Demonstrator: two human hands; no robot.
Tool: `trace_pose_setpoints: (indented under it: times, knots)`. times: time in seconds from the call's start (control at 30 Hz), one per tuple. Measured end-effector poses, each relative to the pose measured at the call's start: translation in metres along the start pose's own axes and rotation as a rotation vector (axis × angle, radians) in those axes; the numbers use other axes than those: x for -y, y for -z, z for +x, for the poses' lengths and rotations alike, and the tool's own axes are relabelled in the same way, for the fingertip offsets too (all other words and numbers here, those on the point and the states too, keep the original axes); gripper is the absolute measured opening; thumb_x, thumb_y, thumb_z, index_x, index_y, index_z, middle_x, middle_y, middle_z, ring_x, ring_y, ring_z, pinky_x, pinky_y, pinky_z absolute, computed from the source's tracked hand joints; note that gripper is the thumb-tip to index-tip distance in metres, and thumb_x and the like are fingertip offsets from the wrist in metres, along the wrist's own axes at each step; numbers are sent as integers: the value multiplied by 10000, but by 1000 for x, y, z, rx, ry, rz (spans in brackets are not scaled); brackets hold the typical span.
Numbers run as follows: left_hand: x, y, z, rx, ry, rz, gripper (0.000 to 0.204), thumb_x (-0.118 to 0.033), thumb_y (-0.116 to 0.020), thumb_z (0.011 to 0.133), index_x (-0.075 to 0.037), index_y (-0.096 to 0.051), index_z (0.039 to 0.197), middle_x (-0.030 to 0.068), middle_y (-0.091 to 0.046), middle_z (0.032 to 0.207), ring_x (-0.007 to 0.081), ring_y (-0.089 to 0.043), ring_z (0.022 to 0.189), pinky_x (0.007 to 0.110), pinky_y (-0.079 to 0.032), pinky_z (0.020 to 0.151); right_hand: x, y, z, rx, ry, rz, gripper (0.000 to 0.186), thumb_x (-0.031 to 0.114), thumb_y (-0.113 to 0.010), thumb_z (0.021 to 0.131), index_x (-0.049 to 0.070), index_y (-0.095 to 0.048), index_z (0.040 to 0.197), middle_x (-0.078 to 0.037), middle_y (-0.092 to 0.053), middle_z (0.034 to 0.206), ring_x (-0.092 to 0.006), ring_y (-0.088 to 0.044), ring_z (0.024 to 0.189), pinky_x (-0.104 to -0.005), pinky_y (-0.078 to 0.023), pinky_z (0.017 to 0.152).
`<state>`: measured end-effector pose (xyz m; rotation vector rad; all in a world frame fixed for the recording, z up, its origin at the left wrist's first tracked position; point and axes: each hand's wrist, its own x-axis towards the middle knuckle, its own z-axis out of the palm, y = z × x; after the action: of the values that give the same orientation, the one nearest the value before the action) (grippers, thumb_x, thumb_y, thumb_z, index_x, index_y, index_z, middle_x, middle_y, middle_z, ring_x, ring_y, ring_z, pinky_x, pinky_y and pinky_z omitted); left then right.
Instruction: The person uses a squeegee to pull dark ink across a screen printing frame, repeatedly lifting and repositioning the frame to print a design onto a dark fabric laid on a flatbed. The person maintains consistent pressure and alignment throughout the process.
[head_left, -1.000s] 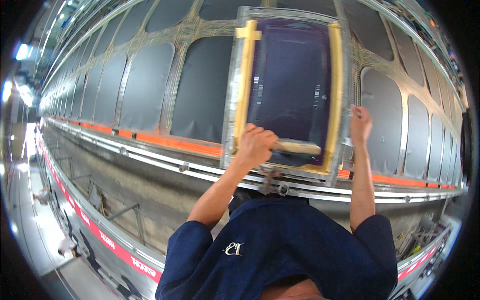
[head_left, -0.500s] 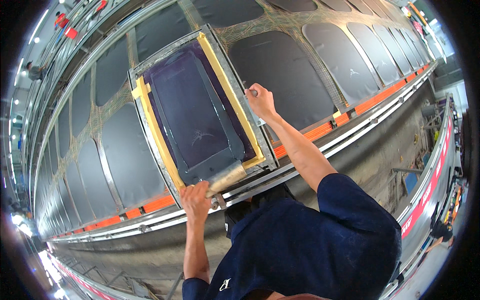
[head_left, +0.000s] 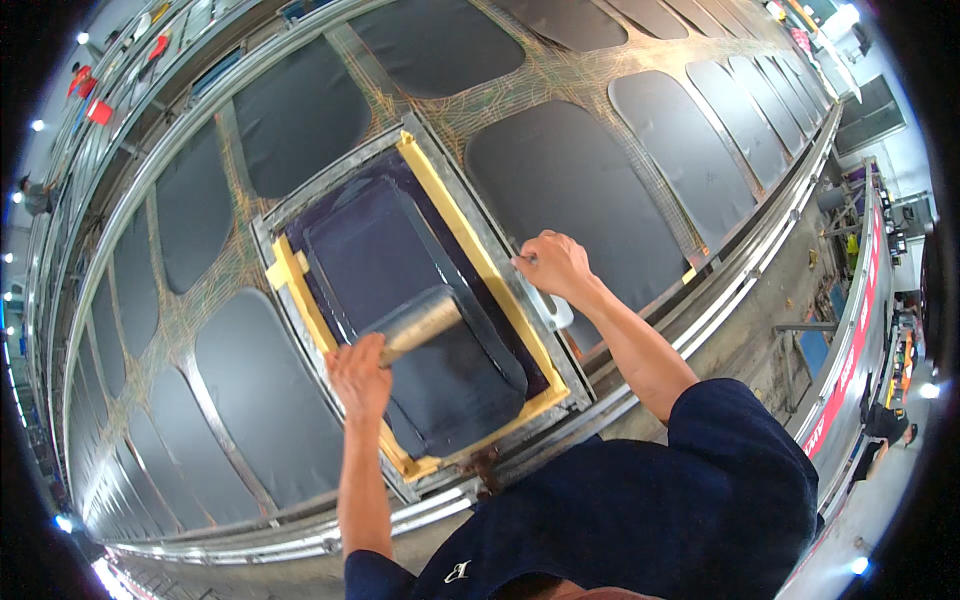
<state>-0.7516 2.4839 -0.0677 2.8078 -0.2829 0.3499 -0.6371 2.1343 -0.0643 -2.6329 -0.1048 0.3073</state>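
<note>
On the left, a plain dark panel lies on the long worktop, no print visible. Next, the left hand is wrapped around the end of a wooden squeegee, angled midway along the mesh inside the taped frame. Dark film lines the mesh; this pass looks partway, the frame not yet lifted. The right hand curls at the frame's edge; can't tell what it grips. Right again, another panel, also plain.
</note>
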Motion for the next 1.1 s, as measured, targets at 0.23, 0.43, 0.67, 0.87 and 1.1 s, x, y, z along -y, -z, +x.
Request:
trace_pose_setpoints:
  times: [0.23,0.43,0.67,0.87,1.1]
  knots:
    - [113,-32,154,-119,-104,48,287,-72,-836,671,-115,-766,947,44,-762,934,256,-686,809,404,-462,830,102,-1,127,-135,605,222,544,474,-734,894,64,-676,1248,-193,-678,1163,-360,-627,1117,-440,-495,991]
    - [111,6,221,119,105,-119,255,-148,-876,700,-79,-788,929,164,-709,752,358,-684,715,419,-499,754,169,6,217,251,648,-89,582,481,-818,765,59,-714,1151,-180,-731,994,-373,-693,1001,-477,-548,887]
    - [139,-15,262,313,224,-85,290,-242,-859,730,-106,-791,977,167,-730,825,362,-705,811,461,-522,752,183,-37,281,176,686,-354,373,336,-814,716,41,-764,940,-183,-748,867,-387,-730,884,-482,-583,780]
    - [134,-17,237,312,161,17,296,-368,-839,738,-144,-787,923,138,-736,816,355,-716,837,465,-540,766,181,-37,256,228,685,-358,328,325,-810,692,42,-766,852,-193,-735,812,-379,-729,814,-487,-575,728]
    - [63,-1,104,261,175,-143,233,-303,-846,713,-136,-777,861,102,-718,739,352,-698,762,454,-529,723,142,-51,114,235,662,-263,246,285,-829,708,82,-764,832,-162,-726,789,-370,-710,808,-466,-552,781]
